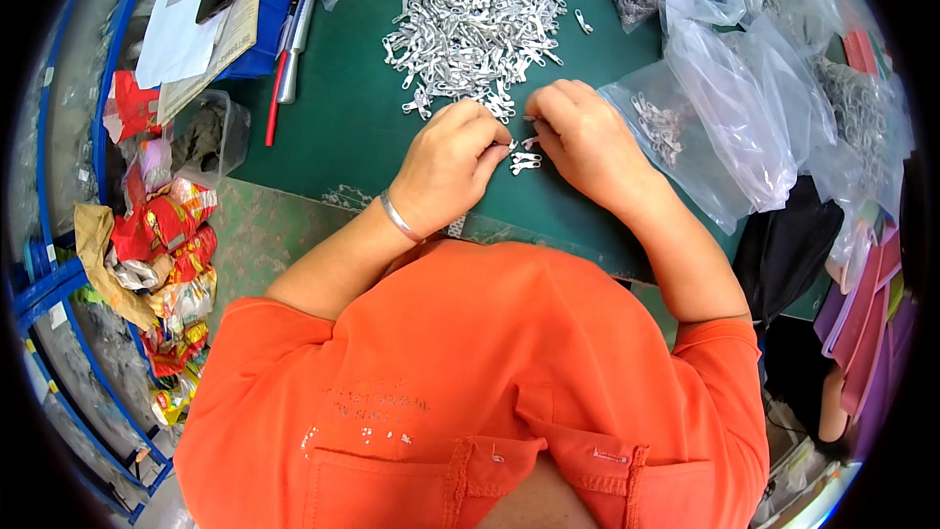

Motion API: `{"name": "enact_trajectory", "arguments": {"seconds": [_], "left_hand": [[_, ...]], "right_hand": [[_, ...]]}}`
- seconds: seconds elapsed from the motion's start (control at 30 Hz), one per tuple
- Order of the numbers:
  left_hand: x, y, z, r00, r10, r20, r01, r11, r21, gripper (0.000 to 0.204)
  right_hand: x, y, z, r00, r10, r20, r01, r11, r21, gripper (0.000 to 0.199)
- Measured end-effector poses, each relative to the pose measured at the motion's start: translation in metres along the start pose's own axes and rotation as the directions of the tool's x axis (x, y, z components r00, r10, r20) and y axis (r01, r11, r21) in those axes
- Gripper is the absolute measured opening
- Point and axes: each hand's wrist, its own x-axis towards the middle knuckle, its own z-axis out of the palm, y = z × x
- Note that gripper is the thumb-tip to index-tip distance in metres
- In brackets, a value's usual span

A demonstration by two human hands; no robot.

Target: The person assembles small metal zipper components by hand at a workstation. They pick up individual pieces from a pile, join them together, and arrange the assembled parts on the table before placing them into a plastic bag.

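one big heap of small silver metal pieces lies on the green table mat, too many to count. just below the heap, between the two hands, sits a small cluster of metal pieces, about three or four as far as can be told.

the left hand is curled narrow, fingers bent in and fingertips pressed together at the edge of that small cluster; it seems to pinch one tiny piece, though the piece itself is too small to make out. one silver bangle rings its wrist. the right hand is also curled, knuckles up, fingertips tucked down close to the left hand's; whether it grips a piece or only touches the mat cannot be told. the two hands nearly meet at the fingertips, right at the lower edge of the heap.

to the right lie several clear plastic bags, at least three; one of them, just beside the right hand, holds a few silver pieces. at the far left of the mat lie one red pen and one silver marker-like tube, side by side. a clear plastic tub stands near the mat's left corner, and a pile of red and yellow wrappers spreads below it. the person wears an orange shirt.
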Motion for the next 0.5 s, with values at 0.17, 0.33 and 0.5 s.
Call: {"name": "enact_trajectory", "arguments": {"seconds": [0.17,0.33,0.5], "left_hand": [[0.003,0.004,-0.004,0.999,-0.001,-0.044,0.000,0.999,-0.039,0.011],[0.012,0.009,0.001,0.998,0.058,0.012,-0.058,0.998,-0.009,0.016],[0.019,0.008,0.015,0.996,0.069,0.048,-0.074,0.991,0.107,0.014]], "right_hand": [[-0.025,0.000,-0.048,0.973,0.227,-0.034,-0.216,0.958,0.190,0.021],[-0.073,-0.006,-0.052,0.796,0.605,-0.007,-0.537,0.711,0.454,0.014],[-0.088,-0.018,-0.032,0.839,0.544,-0.007,-0.502,0.779,0.376,0.012]]}}
